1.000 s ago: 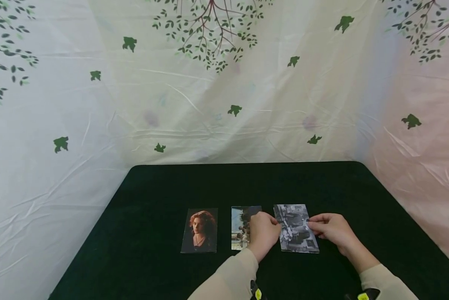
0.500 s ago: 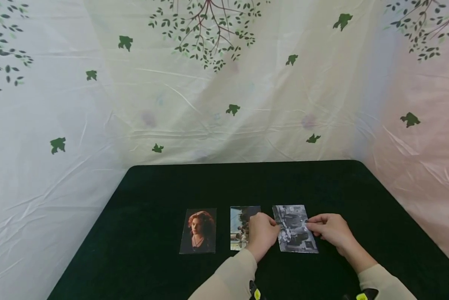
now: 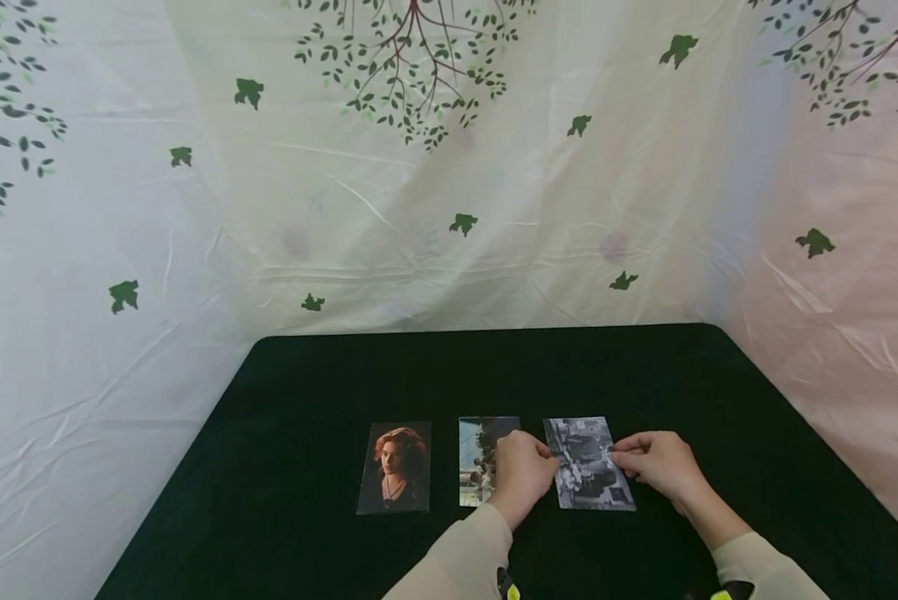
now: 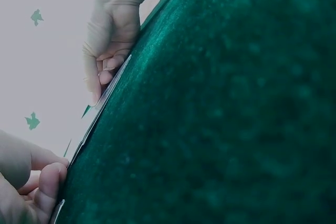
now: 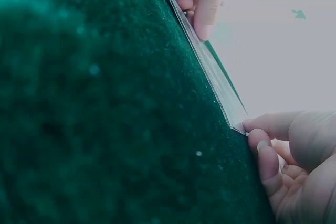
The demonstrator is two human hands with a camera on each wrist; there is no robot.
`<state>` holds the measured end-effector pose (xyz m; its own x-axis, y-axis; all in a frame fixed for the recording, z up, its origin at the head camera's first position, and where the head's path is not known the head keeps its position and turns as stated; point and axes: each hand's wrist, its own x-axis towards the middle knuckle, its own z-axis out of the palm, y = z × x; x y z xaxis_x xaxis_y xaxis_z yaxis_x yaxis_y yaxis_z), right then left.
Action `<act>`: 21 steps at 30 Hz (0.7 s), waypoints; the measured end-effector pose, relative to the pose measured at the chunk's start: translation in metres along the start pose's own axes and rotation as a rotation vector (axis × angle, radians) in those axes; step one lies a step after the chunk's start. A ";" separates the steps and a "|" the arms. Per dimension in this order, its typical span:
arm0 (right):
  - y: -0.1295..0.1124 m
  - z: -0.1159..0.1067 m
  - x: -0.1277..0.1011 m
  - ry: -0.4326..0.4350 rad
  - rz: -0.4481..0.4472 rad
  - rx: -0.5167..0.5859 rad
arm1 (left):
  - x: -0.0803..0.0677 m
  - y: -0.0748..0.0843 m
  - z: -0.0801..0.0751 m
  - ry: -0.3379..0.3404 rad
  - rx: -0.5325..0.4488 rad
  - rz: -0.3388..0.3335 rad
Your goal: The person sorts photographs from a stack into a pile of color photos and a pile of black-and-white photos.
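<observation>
The left hand (image 3: 522, 477) pinches the left edge of the black-and-white photo (image 3: 588, 465), thumb and fingers curled onto it; the left wrist view shows the fingertips (image 4: 50, 182) pressed at the card's edge where it meets the cloth. The right hand (image 3: 661, 463), at three o'clock from the photo, pinches the opposite edge in the same way, and the right wrist view shows its thumb and forefinger (image 5: 268, 125) closed on the photo's corner (image 5: 237, 124). The photo lies flat, or nearly so, on the dark green table (image 3: 329, 383), held between both hands, near the table's front edge and slightly right of centre.

At nine o'clock from the left hand, partly hidden beneath it, lies a colour photo (image 3: 477, 458) with sky and figures. Further out at nine o'clock, a little apart, lies a portrait photo (image 3: 395, 467) of a red-haired person. The three cards form a row. Beyond the table, at twelve o'clock, hangs a pale backdrop cloth (image 3: 449, 183) printed with green leaves and branches. Beige sleeves (image 3: 464, 558) cover both forearms.
</observation>
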<state>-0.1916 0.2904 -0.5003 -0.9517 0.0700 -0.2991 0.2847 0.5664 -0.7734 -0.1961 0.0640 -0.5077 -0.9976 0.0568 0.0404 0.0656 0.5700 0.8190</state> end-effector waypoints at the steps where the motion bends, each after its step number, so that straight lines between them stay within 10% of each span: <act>1: 0.000 0.000 -0.001 0.001 0.001 0.002 | 0.000 0.000 0.000 -0.006 -0.009 -0.006; 21: -0.001 -0.001 -0.005 0.003 0.003 0.018 | -0.004 0.002 -0.002 -0.024 -0.095 -0.031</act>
<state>-0.1875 0.2898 -0.4976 -0.9510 0.0746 -0.3001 0.2901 0.5509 -0.7825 -0.1922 0.0631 -0.5048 -0.9982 0.0607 0.0018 0.0315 0.4919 0.8701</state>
